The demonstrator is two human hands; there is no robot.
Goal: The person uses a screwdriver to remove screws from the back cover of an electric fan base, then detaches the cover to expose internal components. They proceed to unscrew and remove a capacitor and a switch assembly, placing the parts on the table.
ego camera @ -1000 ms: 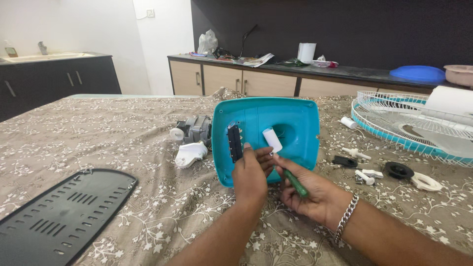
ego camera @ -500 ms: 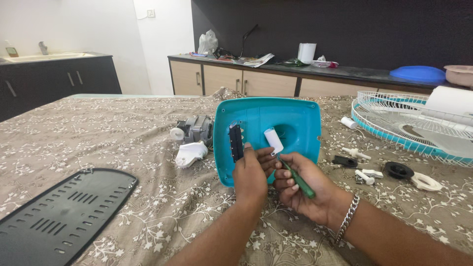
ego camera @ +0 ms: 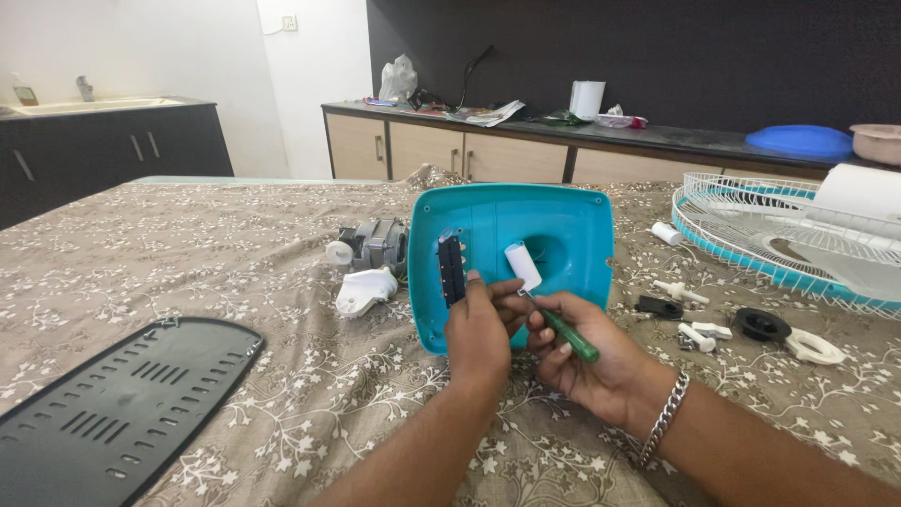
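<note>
The screwdriver (ego camera: 569,335) tip is hidden behind the fingers. The left hand (ego camera: 478,329), curled, steadies the teal housing (ego camera: 563,235) standing at table centre. The right hand (ego camera: 587,357) at 4 o'clock is closed around the green handle.

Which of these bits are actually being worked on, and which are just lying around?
In use: teal fan housing, white capacitor, green screwdriver, left hand, right hand.
Lying about: motor, black vented panel, fan grille.
</note>
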